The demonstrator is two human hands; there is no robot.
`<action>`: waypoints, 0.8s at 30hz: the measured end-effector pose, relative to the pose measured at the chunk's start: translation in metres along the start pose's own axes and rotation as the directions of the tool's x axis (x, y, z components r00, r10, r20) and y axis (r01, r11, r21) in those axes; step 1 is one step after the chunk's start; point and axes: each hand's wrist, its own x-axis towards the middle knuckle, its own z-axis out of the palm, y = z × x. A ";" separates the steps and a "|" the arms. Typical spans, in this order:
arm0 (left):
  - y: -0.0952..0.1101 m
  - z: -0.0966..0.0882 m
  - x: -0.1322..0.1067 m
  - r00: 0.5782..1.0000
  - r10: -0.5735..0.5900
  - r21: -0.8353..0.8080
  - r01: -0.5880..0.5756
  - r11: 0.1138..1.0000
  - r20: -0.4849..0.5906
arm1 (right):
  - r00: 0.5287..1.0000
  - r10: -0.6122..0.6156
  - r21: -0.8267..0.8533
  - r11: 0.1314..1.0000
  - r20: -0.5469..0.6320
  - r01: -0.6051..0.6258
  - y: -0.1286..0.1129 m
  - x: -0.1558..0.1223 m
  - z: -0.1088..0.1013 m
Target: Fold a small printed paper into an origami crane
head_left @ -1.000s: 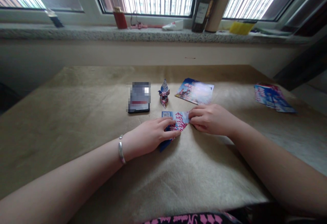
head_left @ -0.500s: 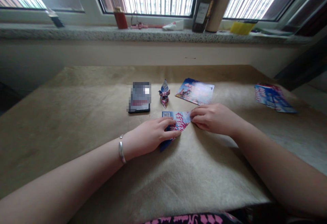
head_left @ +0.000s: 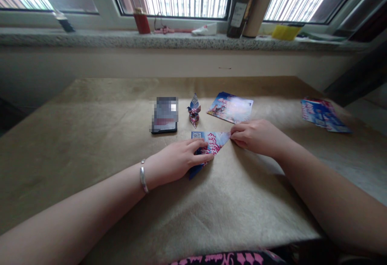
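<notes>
A printed blue-and-red paper folded into a triangle point(head_left: 211, 143) lies on the tan table cover point(head_left: 90, 136). My left hand point(head_left: 178, 161), with a silver bracelet on the wrist, presses flat on the paper's lower left part, fingers stretched over it. My right hand point(head_left: 255, 136) has curled fingers, and their tips pinch the triangle's right corner. Just behind the paper stands a small folded paper crane point(head_left: 194, 110) of the same print.
A dark phone point(head_left: 165, 115) lies left of the crane. A printed sheet point(head_left: 231, 108) lies behind my right hand, and more sheets point(head_left: 323, 115) lie at the far right. The windowsill point(head_left: 90, 38) holds a red cup point(head_left: 142, 22), a dark jar point(head_left: 238, 11) and a yellow item point(head_left: 286, 32).
My right hand has slid a little to the right along the fold, so more of the triangle's right corner shows. My left hand has stayed in place.
</notes>
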 end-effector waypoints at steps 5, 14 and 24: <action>0.000 0.001 -0.001 1.000 -0.005 -0.009 0.005 1.000 0.014 | 0.997 0.033 -0.042 0.999 0.073 -0.030 0.002 0.000 0.000; 0.001 -0.001 0.001 0.999 -0.011 -0.009 0.012 1.000 0.035 | 0.990 0.103 -0.042 0.994 0.095 -0.100 0.000 0.001 -0.005; 0.001 0.001 -0.001 1.000 -0.002 -0.016 0.002 1.000 0.005 | 0.979 0.181 -0.046 0.983 0.099 -0.177 0.007 -0.002 0.001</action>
